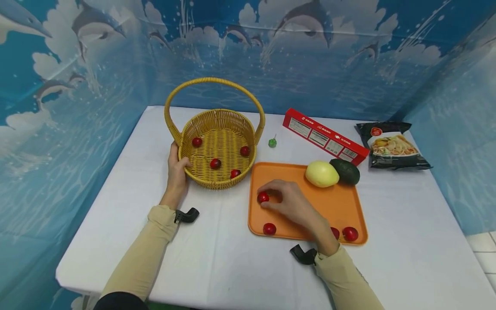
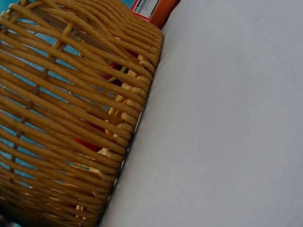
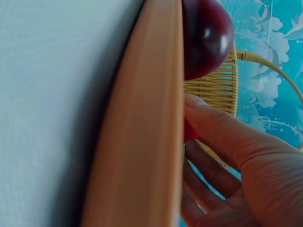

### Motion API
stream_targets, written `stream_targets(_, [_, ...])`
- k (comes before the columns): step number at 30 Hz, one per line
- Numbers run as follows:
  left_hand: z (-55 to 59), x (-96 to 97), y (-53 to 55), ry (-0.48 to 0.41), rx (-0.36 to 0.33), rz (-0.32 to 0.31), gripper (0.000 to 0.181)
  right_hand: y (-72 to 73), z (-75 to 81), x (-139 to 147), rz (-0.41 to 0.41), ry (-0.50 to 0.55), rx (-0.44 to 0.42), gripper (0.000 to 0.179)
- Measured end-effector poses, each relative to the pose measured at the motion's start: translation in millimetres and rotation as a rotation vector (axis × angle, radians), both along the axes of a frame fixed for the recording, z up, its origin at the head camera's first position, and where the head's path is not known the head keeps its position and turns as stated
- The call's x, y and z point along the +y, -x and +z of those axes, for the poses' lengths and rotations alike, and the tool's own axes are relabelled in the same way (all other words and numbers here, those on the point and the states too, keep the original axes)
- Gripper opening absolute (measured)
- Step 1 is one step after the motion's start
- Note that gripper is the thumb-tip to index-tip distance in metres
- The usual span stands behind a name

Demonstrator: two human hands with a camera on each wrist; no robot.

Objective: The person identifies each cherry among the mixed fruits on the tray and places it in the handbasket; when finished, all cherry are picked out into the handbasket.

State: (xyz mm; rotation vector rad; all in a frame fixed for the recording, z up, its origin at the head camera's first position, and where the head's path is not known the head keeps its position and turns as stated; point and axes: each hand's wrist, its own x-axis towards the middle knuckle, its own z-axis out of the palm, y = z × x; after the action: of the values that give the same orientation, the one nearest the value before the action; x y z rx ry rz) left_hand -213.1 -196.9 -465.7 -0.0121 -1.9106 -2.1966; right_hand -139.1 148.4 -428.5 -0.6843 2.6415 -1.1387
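Note:
My left hand (image 1: 177, 172) grips the near-left rim of a yellow wicker basket (image 1: 218, 184), thumb over the edge. Several small red fruits (image 1: 215, 163) lie inside it. Over the left part of an orange tray (image 1: 329, 209), my right hand (image 1: 292, 202) pinches a small red fruit (image 1: 263, 197) between thumb and fingers. Another red fruit (image 1: 269, 229) sits in the tray's near-left corner. Two more, one a glossy red fruit (image 1: 350, 234), lie near its front right, one partly behind my wrist. The tray's edge (image 3: 137, 118) hides much of the held fruit in the right wrist view.
A yellow, lemon-like fruit (image 1: 322, 174) and a dark green avocado (image 1: 345, 171) lie at the tray's back right. Behind are a small green item (image 1: 272, 142), a long red box (image 1: 325, 136) and a black food packet (image 1: 393, 146). The basket's tall handle (image 1: 213, 80) arches up.

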Motion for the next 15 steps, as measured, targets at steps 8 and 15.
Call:
stream_targets(8, [-1.2,1.0,-0.3,-0.006,0.015,0.002,0.090,1.2,0.5,0,-0.023,0.026,0.025,0.035])
stream_targets(15, [-2.2,0.5,-0.5,0.004,0.010,0.004,0.088,3.0,9.1,-4,-0.070,0.057,0.029,0.037])
